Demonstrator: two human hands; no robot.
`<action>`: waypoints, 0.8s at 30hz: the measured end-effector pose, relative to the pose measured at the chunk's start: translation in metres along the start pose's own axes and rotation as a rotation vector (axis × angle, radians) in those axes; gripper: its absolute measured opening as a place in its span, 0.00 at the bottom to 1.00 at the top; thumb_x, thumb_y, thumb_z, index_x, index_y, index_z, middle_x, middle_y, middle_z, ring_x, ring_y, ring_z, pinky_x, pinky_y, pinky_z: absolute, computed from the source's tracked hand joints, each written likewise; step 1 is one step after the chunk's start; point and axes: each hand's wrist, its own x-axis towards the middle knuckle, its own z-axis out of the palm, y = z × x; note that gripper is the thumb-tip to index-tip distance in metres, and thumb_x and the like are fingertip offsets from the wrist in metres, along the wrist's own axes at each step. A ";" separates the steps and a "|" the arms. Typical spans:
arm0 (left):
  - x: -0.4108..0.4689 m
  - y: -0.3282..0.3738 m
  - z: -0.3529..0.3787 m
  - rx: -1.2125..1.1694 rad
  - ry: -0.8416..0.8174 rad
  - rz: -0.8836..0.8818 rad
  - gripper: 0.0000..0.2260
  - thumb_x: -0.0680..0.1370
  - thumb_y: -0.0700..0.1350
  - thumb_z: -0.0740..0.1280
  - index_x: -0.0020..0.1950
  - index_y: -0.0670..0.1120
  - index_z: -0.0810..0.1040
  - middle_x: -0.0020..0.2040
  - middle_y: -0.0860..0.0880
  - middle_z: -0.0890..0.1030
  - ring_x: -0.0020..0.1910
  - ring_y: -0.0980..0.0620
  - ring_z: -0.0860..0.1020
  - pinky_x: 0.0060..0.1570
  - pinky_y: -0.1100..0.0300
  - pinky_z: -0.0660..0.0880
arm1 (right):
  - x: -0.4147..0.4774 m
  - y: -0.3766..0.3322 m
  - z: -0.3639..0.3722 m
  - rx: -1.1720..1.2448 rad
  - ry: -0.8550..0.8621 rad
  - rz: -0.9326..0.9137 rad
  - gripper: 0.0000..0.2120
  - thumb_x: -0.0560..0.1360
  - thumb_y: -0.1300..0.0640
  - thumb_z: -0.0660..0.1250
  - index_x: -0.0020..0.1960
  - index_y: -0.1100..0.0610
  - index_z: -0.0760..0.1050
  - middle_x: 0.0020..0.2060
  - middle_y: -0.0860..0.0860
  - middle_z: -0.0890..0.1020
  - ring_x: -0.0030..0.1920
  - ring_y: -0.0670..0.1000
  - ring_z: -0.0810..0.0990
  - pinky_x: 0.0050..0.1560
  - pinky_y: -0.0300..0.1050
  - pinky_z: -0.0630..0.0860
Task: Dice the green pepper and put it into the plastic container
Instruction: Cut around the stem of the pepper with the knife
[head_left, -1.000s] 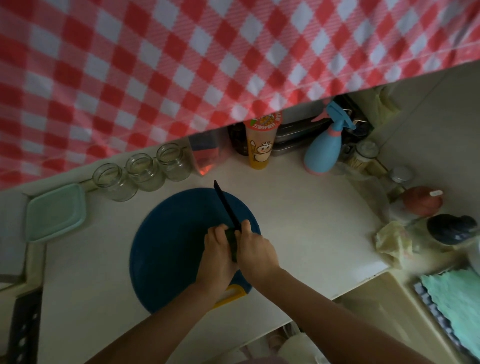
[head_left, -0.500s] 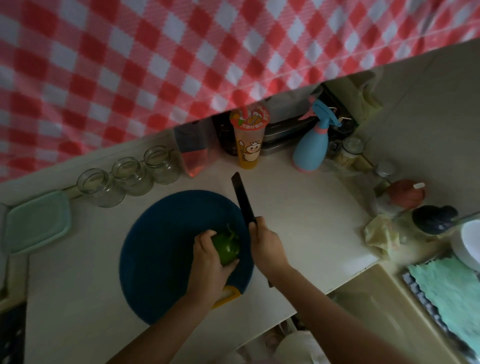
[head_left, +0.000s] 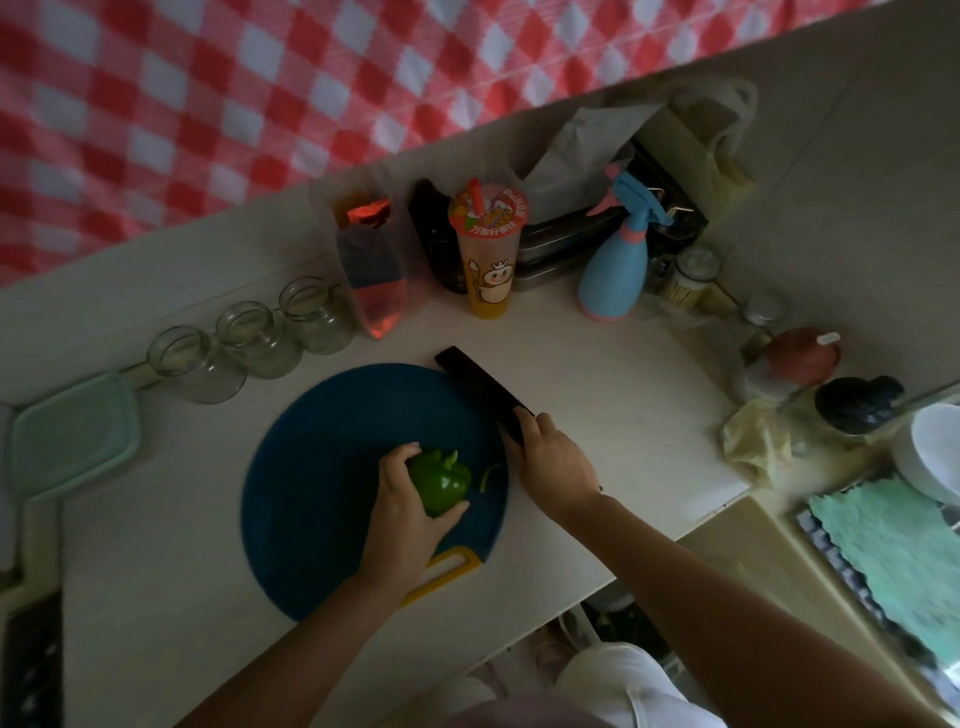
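A green pepper (head_left: 441, 483) lies on the round blue cutting board (head_left: 317, 467), near its right side. My left hand (head_left: 405, 514) grips the pepper from the left and below. My right hand (head_left: 553, 462) grips the handle of a dark-bladed knife (head_left: 475, 387), whose blade points up and left along the board's right edge, just right of the pepper. A thin green stem piece (head_left: 488, 475) lies between the pepper and my right hand. The pale green plastic container (head_left: 72, 434) sits at the far left of the counter.
Three empty glass jars (head_left: 249, 343) stand behind the board. A drink cup (head_left: 488, 249), a blue spray bottle (head_left: 615, 265) and dark trays line the back. Small bottles and a crumpled cloth (head_left: 753, 441) crowd the right edge. A teal cloth (head_left: 893, 551) lies by the sink.
The knife came off the pepper and moved right, beside the board. The pepper, hidden under both hands a second ago, now shows in my left hand's grip.
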 end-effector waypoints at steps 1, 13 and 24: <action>0.000 -0.001 -0.001 0.001 -0.004 0.002 0.37 0.63 0.45 0.79 0.66 0.43 0.65 0.58 0.53 0.66 0.57 0.55 0.69 0.56 0.62 0.70 | 0.000 0.000 0.001 0.008 0.000 0.001 0.24 0.83 0.49 0.51 0.76 0.57 0.55 0.62 0.58 0.71 0.56 0.60 0.77 0.51 0.51 0.74; -0.004 -0.023 -0.034 -0.066 -0.189 -0.005 0.34 0.65 0.42 0.78 0.64 0.54 0.64 0.59 0.51 0.68 0.57 0.57 0.69 0.49 0.79 0.66 | -0.028 -0.012 -0.018 0.594 0.030 -0.073 0.04 0.79 0.59 0.59 0.52 0.59 0.69 0.31 0.49 0.74 0.26 0.43 0.72 0.26 0.34 0.66; -0.007 -0.025 -0.035 -0.097 -0.237 -0.099 0.40 0.61 0.50 0.80 0.66 0.53 0.62 0.59 0.55 0.70 0.57 0.62 0.71 0.54 0.73 0.69 | -0.046 -0.050 0.011 0.892 -0.050 -0.133 0.09 0.81 0.57 0.58 0.45 0.60 0.65 0.30 0.49 0.72 0.27 0.43 0.69 0.28 0.41 0.67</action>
